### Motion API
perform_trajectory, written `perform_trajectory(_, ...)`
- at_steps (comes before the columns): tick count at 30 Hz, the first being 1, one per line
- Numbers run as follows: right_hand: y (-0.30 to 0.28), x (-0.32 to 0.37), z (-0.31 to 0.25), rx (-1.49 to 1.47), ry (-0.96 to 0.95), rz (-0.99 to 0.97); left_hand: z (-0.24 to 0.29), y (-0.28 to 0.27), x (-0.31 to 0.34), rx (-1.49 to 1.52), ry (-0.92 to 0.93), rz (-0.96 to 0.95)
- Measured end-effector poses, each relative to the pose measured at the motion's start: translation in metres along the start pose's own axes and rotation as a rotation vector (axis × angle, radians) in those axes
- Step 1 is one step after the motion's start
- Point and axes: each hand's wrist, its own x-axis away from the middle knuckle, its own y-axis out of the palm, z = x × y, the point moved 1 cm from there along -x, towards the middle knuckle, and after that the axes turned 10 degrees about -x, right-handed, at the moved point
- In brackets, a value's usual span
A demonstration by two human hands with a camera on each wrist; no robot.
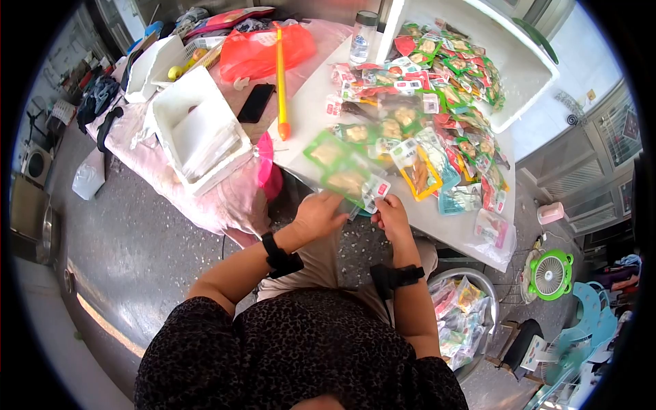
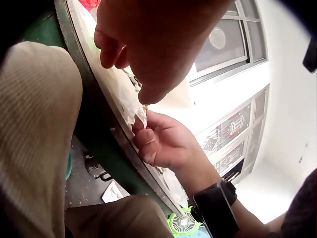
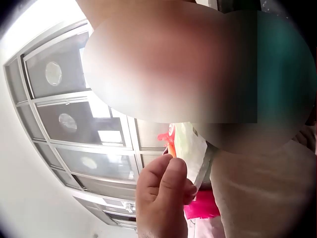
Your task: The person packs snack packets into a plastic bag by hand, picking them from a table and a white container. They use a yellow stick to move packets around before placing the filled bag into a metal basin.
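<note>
glossy plastic packets [image 1: 345, 180], shiny metal basin [image 1: 494, 306]

Setting: probably a home. Evidence: white, round-doored washing machine [image 1: 35, 164]; heaped dark clothes [image 1: 102, 96]; small round bright-green fan [image 1: 549, 275]; pale-pink cloth cover [image 1: 215, 213].

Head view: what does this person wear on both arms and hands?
The left hand and right hand are ungloved. The sleeves are short, dark and speckled. Both sides have a black wrist strap carrying a boxy black device.
</note>
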Motion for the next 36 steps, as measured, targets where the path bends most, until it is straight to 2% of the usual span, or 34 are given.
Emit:
perform_trajectory(3,-0.005,-0.001,0.007,-0.020,0.026,-0.031,0.019,0.001,-0.008,-0.105,-0.071,-0.265)
perform_trajectory(8,0.009,0.001,0.003,-0.033,0.049,0.000,0.010,0.032,-0.003,-0.027,-0.096,-0.141)
perform_trajectory(18,0.047,-0.032,-0.015,0.020,0.118,-0.248,0.006,0.021,-0.017,0.118,-0.141,-0.108)
perform_trajectory(19,0.049,-0.031,-0.014,-0.037,0.119,-0.214,0.004,0.018,-0.018,0.138,-0.152,-0.124)
perform_trajectory(21,0.043,-0.030,-0.012,0.033,0.087,-0.188,0.002,0.010,-0.022,0.177,-0.178,-0.155)
perform_trajectory(24,0.034,-0.023,-0.008,0.055,-0.033,-0.078,-0.011,0.008,-0.043,0.116,-0.062,0.065)
perform_trajectory(25,0.030,-0.021,-0.006,0.049,-0.084,-0.028,-0.015,0.009,-0.054,0.094,-0.081,0.075)
perform_trajectory(28,0.019,-0.018,-0.005,0.042,-0.165,0.077,-0.035,0.031,-0.091,-0.095,0.016,-0.055)
perform_trajectory(31,0.011,-0.020,0.002,-0.035,-0.258,0.084,-0.025,0.031,-0.126,-0.352,-0.064,-0.389)
perform_trajectory(34,0.010,-0.019,0.003,-0.035,-0.229,0.101,-0.024,0.037,-0.141,-0.487,-0.035,-0.503)
perform_trajectory(36,0.011,-0.018,0.002,-0.034,-0.226,0.100,-0.021,0.035,-0.144,-0.490,-0.029,-0.499)
